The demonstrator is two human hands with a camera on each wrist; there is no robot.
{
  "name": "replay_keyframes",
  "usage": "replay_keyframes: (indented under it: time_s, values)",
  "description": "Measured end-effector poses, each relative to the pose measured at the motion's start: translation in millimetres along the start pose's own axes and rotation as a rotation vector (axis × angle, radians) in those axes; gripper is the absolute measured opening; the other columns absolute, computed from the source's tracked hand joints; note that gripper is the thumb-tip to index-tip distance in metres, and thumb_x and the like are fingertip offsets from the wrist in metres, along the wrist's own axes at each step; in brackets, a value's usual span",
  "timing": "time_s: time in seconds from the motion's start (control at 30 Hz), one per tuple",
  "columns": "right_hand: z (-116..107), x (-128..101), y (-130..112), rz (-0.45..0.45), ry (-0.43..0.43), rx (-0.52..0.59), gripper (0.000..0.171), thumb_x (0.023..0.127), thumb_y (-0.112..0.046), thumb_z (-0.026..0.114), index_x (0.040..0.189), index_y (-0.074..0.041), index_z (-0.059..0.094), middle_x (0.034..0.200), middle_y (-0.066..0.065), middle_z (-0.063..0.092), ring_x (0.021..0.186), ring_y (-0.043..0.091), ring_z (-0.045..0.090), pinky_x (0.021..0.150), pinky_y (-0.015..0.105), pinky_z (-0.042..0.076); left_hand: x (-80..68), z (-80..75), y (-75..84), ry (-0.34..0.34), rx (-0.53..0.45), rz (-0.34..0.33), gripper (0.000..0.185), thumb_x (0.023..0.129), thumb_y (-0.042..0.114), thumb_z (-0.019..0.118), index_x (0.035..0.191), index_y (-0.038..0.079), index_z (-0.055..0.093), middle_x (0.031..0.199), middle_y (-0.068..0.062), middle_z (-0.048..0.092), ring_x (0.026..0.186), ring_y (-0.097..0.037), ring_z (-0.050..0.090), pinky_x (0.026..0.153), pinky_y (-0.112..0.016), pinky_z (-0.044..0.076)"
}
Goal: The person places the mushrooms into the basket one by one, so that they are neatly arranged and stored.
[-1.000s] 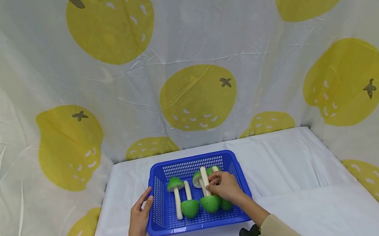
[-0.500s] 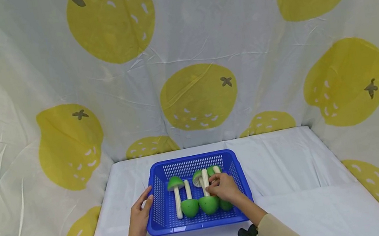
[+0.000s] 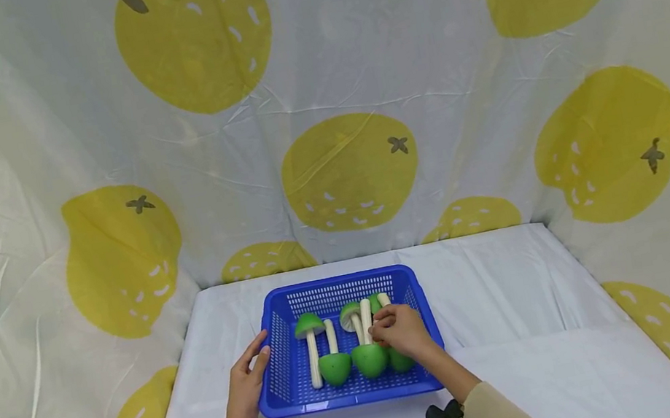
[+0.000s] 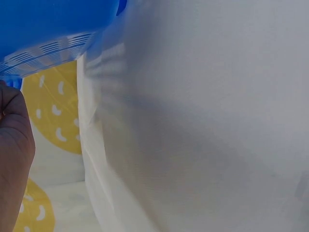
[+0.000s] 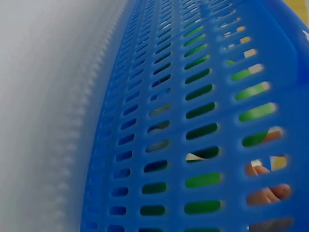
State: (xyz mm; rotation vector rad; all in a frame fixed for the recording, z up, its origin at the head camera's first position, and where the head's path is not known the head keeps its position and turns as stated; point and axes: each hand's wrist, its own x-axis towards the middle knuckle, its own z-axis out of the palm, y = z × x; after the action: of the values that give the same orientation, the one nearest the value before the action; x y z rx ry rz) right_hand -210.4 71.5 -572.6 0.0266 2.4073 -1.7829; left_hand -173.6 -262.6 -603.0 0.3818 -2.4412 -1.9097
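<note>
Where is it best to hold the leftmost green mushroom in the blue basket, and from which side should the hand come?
Probably by the white stem of the leftmost mushroom, coming from above. It lies flat along the floor of the blue basket, cap toward the far wall, and the stem is slim enough to pinch, with a gap to the neighbouring mushroom.

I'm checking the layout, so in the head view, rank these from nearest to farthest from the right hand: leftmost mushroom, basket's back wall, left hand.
From the right hand:
1. Leftmost mushroom, left inside the basket.
2. Basket's back wall, behind; close to call with the mushroom.
3. Left hand, at the basket's outer left side.
</note>
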Motion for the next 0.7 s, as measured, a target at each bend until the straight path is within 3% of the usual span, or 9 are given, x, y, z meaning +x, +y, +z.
replay_keyframes:
  time_s: [0.1, 0.17, 0.33, 0.43, 0.57, 0.7]
  values:
    - [-5.5, -2.0, -0.1, -0.013, 0.009, 0.053, 0.032, 0.089, -0.005, 0.075, 0.118, 0.007, 0.068, 0.095, 0.013, 0.076, 0.079, 0.029, 0.077, 0.067, 0.036, 0.063, -0.1, -1.1, 0.5, 0.002, 0.014, -0.003, 0.051, 0.101, 0.052, 0.06, 0.148, 0.033, 0.056, 0.138, -0.011, 0.054, 0.127, -0.03, 0.053, 0.098, -0.036, 0.049]
    - [-8.4, -3.0, 0.8, -0.023, 0.016, 0.078, 0.03, 0.089, -0.005, 0.075, 0.117, 0.006, 0.069, 0.096, 0.014, 0.075, 0.081, 0.033, 0.077, 0.069, 0.038, 0.064, 0.5, -1.5, 0.1, 0.004, 0.015, -0.001, 0.051, 0.101, 0.052, 0.06, 0.148, 0.033, 0.057, 0.138, -0.01, 0.055, 0.126, -0.029, 0.053, 0.097, -0.034, 0.048]
    - [-17.9, -7.9, -1.8, -0.095, 0.018, 0.067, 0.027, 0.089, -0.004, 0.076, 0.115, 0.005, 0.071, 0.099, 0.014, 0.074, 0.085, 0.036, 0.076, 0.07, 0.039, 0.063, 0.8, -0.1, 0.2, 0.004, 0.004, -0.003, 0.051, 0.101, 0.051, 0.061, 0.148, 0.032, 0.057, 0.138, -0.01, 0.055, 0.133, -0.03, 0.05, 0.108, -0.047, 0.043]
    - [-26.9, -11.1, -3.3, -0.142, 0.022, 0.019, 0.028, 0.09, -0.006, 0.077, 0.116, 0.002, 0.071, 0.099, 0.011, 0.075, 0.084, 0.029, 0.076, 0.069, 0.033, 0.062, 1.5, 0.2, 1.6, 0.001, 0.017, 0.012, 0.049, 0.102, 0.047, 0.061, 0.148, 0.03, 0.057, 0.136, -0.011, 0.056, 0.131, -0.029, 0.051, 0.109, -0.05, 0.043]
    - [-40.7, -15.0, -0.5, -0.191, 0.039, -0.034, 0.028, 0.09, -0.008, 0.078, 0.116, 0.001, 0.072, 0.1, 0.008, 0.075, 0.084, 0.017, 0.074, 0.07, 0.027, 0.061, 2.6, -1.0, 4.0, 0.021, 0.107, 0.081, 0.046, 0.103, 0.04, 0.062, 0.147, 0.025, 0.059, 0.132, -0.013, 0.061, 0.119, -0.032, 0.061, 0.096, -0.04, 0.055]
    - [-55.3, -18.6, 6.1, -0.217, 0.059, -0.045, 0.023, 0.091, -0.008, 0.077, 0.113, -0.003, 0.073, 0.1, 0.009, 0.075, 0.085, 0.016, 0.074, 0.072, 0.025, 0.061, 1.3, -2.6, 4.2, 0.08, 0.197, 0.142, 0.044, 0.102, 0.039, 0.065, 0.142, 0.022, 0.064, 0.125, -0.014, 0.066, 0.105, -0.029, 0.07, 0.078, -0.023, 0.057]
